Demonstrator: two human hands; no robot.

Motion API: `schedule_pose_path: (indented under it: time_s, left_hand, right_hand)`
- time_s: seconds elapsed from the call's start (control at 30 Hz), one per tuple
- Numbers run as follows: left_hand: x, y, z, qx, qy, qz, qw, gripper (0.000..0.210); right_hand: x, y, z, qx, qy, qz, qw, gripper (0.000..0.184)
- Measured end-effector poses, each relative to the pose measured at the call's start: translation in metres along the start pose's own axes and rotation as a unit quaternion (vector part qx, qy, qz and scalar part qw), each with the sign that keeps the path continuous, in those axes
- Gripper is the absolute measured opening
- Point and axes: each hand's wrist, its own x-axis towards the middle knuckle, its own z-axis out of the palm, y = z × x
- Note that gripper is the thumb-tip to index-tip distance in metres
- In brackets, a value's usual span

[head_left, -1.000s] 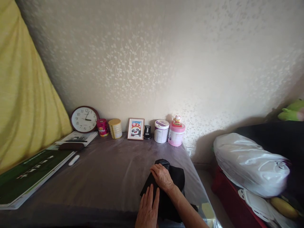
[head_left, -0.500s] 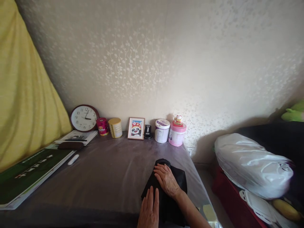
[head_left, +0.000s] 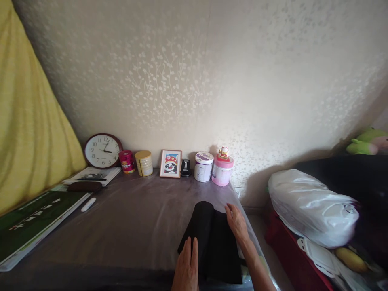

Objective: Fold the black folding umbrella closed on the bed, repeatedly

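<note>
Hands flatten a folded black garment (head_left: pixel 212 238) near the table's (head_left: pixel 127 226) front right corner. Left hand (head_left: pixel 186 268), fingers together, presses its near left edge to pin the fold; right hand (head_left: pixel 238 222), fingers slightly spread, rests flat along the right side, apparently to smooth it. Neither hand grips anything.

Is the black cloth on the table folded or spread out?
Folded: the black cloth lies as a compact rectangle with a doubled ridge along its left side.
</note>
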Motion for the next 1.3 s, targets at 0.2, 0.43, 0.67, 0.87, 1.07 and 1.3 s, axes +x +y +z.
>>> schedule_pose_path:
  time_s: [0.2,0.43,0.67,0.87,1.07,1.3]
  left_hand:
    - [-0.003,0.004,-0.012,-0.051,-0.034,-0.007,0.998,0.087]
    - [-0.006,0.005,-0.017,-0.065,-0.032,-0.011,0.997,0.094]
    - [0.001,0.007,-0.013,-0.014,-0.073,-0.030,0.997,0.101]
    - [0.006,0.001,-0.004,0.014,-0.054,-0.023,0.998,0.095]
    - [0.008,-0.008,0.011,-0.011,-0.020,0.008,1.000,0.086]
    - [0.002,-0.024,0.014,-0.040,0.018,0.066,0.997,0.077]
  right_hand:
    - [-0.056,-0.004,-0.032,0.084,-0.071,0.175,0.978,0.047]
    - [-0.059,-0.037,-0.041,0.211,-0.092,0.199,0.953,0.045]
    - [-0.030,-0.086,-0.029,0.480,-0.183,0.180,0.839,0.041]
    - [-0.019,-0.115,0.000,0.501,-0.180,0.184,0.826,0.036]
    - [-0.017,-0.117,0.028,0.345,-0.154,0.191,0.906,0.042]
    - [-0.017,-0.113,0.044,0.197,-0.179,0.153,0.952,0.037]
